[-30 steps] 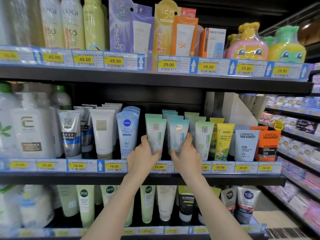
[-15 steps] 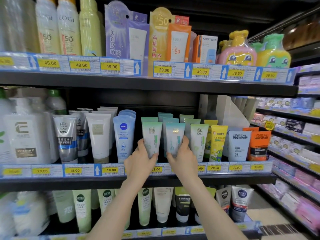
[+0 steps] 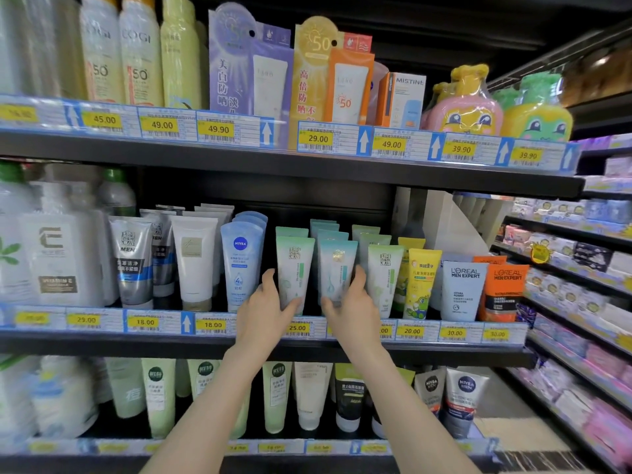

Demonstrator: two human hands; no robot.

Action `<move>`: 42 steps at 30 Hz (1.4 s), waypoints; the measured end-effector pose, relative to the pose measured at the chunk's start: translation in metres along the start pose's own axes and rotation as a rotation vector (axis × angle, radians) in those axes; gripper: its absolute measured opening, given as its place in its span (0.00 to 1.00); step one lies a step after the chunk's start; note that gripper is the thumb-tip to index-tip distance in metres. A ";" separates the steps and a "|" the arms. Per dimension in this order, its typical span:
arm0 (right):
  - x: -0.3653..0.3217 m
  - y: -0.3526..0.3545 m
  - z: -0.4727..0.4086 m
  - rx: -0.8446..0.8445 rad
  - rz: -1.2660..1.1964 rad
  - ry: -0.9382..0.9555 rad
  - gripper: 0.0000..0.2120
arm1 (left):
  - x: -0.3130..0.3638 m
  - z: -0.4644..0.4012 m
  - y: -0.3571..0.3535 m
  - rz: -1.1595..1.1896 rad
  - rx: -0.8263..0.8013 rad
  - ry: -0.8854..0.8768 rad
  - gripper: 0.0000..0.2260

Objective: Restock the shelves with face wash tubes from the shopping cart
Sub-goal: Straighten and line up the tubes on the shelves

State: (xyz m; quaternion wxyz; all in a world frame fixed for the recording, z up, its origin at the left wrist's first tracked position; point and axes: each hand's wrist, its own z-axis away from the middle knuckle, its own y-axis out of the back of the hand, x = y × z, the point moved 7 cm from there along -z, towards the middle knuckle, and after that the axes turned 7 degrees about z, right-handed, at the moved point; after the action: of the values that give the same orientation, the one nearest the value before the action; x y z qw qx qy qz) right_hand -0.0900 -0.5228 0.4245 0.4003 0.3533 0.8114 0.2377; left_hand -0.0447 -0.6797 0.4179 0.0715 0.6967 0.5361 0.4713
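**At the middle shelf: both hands on the front face wash tubes**

At the middle shelf (image 3: 307, 348), both of my bare hands are raised to the front row of tubes. My left hand (image 3: 263, 311) grips the pale green face wash tube (image 3: 294, 268) near its lower end, thumb up along the tube's left side and fingertips curled round its base. My right hand (image 3: 352, 311) grips the teal face wash tube (image 3: 337, 268) in the same way, thumb up along the tube's right side. Both tubes stand upright, cap down, just beside each other with a narrow dark gap between them. More tubes of the same two kinds stand in rows directly behind them.

To the left of the green tube stands a blue Nivea tube (image 3: 241, 258), then a white tube (image 3: 195, 258) and a grey men's tube (image 3: 131, 260). To the right of the teal tube stand a white-and-green tube (image 3: 384, 278), a yellow children's tube (image 3: 419, 282), and two L'Oreal Men Expert tubes, one white (image 3: 461, 289) and one orange (image 3: 502, 292).

A price tag reading 25.00 (image 3: 297, 327) sits on the shelf edge between my wrists. The upper shelf (image 3: 307, 164) carries sunscreen packs and two cartoon-shaped bottles. The lower shelf holds further tubes; its labels are blurred. The shopping cart is out of view.
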 end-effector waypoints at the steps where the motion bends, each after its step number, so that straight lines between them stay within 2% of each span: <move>1: 0.001 0.003 0.002 0.007 -0.017 0.012 0.37 | 0.000 0.001 0.001 0.009 -0.001 -0.002 0.30; 4: 0.004 0.017 0.014 0.087 -0.073 0.079 0.33 | 0.003 0.010 0.010 0.038 0.075 0.002 0.27; 8: 0.019 0.040 0.023 0.205 -0.125 0.105 0.26 | 0.027 0.026 0.018 0.061 0.227 -0.096 0.21; 12: 0.046 0.053 0.018 0.258 -0.138 0.048 0.27 | 0.060 0.034 -0.003 0.115 0.186 -0.158 0.21; 17: 0.056 0.050 0.014 0.228 -0.110 0.015 0.28 | 0.077 0.031 -0.030 0.027 0.111 -0.110 0.26; 24: 0.059 0.041 0.003 0.116 0.028 -0.063 0.34 | 0.077 0.019 -0.039 -0.149 0.133 -0.025 0.33; 29: 0.059 0.041 -0.005 0.055 0.132 -0.105 0.35 | 0.075 0.011 -0.042 -0.205 0.129 -0.008 0.30; 42: 0.059 0.042 -0.009 0.077 0.212 -0.113 0.34 | 0.075 0.012 -0.041 -0.245 0.153 -0.046 0.28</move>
State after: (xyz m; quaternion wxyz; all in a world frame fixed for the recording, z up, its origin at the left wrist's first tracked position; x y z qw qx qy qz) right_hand -0.1062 -0.4521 0.4296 0.4040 0.4650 0.7544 0.2268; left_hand -0.0651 -0.5965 0.4294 0.0873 0.6400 0.6497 0.4008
